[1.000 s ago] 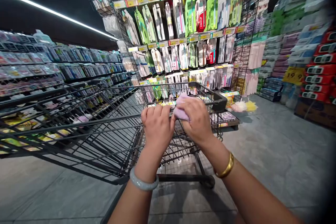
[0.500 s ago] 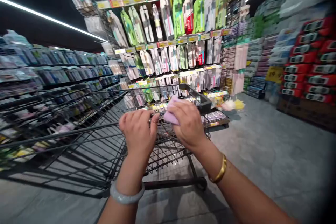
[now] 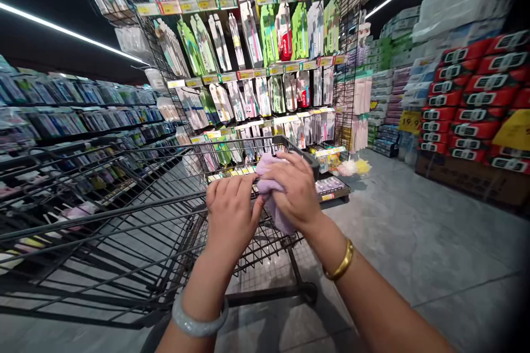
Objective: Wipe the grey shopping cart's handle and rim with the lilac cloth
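Observation:
A black wire shopping cart [image 3: 136,207] stretches across the lower left and middle of the head view. My left hand [image 3: 229,212], with a pale bangle at the wrist, is closed over the cart's top rail. Just to its right, my right hand [image 3: 296,190] grips a light purple cloth [image 3: 279,215] against the rail near the cart's corner. Part of the cloth bulges up past the fingers and part hangs below the palm. A gold bangle circles my right wrist. The rail under both hands is mostly hidden.
A rack of packaged toothbrushes [image 3: 252,88] stands straight ahead. Shelves of hanging goods [image 3: 83,121] run along the left. Red packs [image 3: 455,99] are stacked at the right on a brown carton [image 3: 464,176]. Grey floor [image 3: 393,242] lies right of the cart.
The view has shifted, so the rack sits further left. The cloth has loosened, with more of it hanging under my right hand. My left hand is closer to the right hand along the rail.

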A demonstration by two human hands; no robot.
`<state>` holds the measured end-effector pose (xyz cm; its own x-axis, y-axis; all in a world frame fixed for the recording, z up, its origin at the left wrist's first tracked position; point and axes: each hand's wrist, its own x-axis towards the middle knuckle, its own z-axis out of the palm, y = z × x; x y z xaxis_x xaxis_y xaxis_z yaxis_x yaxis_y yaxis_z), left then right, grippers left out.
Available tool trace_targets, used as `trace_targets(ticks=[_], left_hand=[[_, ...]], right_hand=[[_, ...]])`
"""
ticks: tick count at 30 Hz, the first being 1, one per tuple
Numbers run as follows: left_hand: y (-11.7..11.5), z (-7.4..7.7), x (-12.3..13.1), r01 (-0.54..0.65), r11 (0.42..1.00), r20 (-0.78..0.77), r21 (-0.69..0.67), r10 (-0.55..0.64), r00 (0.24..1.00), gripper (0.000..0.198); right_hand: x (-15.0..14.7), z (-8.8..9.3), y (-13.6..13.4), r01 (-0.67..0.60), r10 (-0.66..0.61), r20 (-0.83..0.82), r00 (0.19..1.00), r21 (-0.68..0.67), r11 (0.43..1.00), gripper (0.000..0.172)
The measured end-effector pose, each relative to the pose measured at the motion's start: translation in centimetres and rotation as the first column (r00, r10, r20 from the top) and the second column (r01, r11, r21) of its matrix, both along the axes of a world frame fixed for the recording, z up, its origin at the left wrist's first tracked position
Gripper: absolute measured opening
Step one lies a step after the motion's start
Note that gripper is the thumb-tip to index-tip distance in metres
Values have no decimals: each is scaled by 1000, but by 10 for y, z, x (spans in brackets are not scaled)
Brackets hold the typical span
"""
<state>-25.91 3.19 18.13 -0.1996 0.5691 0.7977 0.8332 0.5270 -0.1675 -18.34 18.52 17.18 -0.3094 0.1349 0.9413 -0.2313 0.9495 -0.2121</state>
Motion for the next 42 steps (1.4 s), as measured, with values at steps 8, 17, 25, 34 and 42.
trace_targets(ticks=[8,17,25,34,42], left_hand=[[-4,7,4,2,998,89,61,-7,996,29],[-5,11,21,-29,976,87,218,10,996,26],[5,12,52,157,975,47,155,-166,985,31],[4,17,67,224,973,73,50,-227,971,20],[2,18,81,148,989,31,6,-148,988,29]], right_hand=[[23,4,47,-45,-53,-262,964,-353,935,30],[25,-3,74,-370,155,-338,928,-792,485,29],[37,12,38,-472,404,-286,869,-725,502,10],[31,4,39,-439,469,-113,876,-591,677,11],[42,8,2,-474,487,-123,865,-522,709,24]])
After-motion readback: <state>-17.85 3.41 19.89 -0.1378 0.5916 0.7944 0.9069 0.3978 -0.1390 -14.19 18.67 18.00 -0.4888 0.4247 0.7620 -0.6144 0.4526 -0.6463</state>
